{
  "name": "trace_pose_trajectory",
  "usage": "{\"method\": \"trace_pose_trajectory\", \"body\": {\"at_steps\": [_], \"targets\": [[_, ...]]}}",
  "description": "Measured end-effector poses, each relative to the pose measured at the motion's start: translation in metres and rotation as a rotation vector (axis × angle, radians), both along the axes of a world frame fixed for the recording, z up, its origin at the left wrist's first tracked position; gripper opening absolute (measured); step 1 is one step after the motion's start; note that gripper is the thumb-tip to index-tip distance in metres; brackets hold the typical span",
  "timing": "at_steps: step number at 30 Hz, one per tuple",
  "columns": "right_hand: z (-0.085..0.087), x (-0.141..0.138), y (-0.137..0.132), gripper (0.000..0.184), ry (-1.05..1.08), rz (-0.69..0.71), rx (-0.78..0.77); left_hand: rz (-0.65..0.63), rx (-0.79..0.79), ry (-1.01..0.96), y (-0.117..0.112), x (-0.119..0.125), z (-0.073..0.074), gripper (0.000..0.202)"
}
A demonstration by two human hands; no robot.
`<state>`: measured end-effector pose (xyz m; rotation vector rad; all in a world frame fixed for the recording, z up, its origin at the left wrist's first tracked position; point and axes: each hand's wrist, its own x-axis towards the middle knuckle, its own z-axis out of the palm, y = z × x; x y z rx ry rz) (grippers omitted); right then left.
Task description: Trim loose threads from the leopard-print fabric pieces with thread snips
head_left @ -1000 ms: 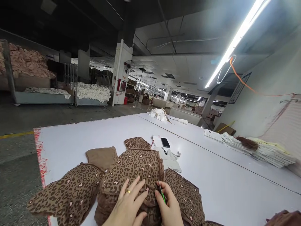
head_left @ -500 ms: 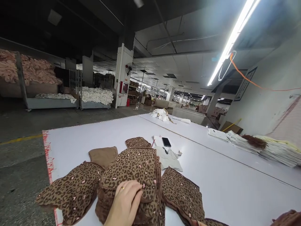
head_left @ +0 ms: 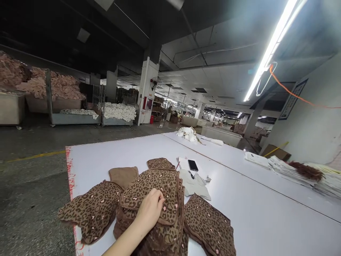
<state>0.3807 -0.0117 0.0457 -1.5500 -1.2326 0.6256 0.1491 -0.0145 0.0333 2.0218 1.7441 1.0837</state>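
My left hand (head_left: 151,208) rests on top of a thick stack of brown leopard-print fabric pieces (head_left: 138,186), its fingers curled in and the thumb against them, gripping at the top piece. The fingertips are partly hidden. Small pink shapes dot the print, and brown plush shows at the stack's side. A leopard-print piece (head_left: 93,206) spreads out to the left, with a plain brown piece (head_left: 124,176) behind it. Another leopard-print piece (head_left: 209,224) lies to the right of the stack, and a smaller one (head_left: 160,163) behind it. My right hand is out of the picture.
Behind the stack on the white table (head_left: 255,202) are a phone (head_left: 193,165), small dark snips (head_left: 191,174) and white cloth scraps (head_left: 195,186). Paper-like stacks (head_left: 289,170) line the right side. Carts with cloth (head_left: 118,112) stand beyond the table's left edge.
My left hand has moved forward up the stack, and its fingers have curled in. My right hand, at the bottom edge before, has left the picture. The view has turned slightly left.
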Motion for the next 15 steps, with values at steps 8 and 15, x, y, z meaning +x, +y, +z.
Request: {"method": "trace_pose_trajectory", "body": {"at_steps": [8,15], "targets": [[0.040,-0.040,0.079,0.023,-0.067,0.003,0.009,-0.039,-0.003,0.037,-0.004,0.000,-0.006,0.016],[0.010,0.018,-0.030,0.036,-0.092,-0.104,-0.072,-0.103,0.062,-0.135,-0.006,-0.006,-0.008,0.022]]}}
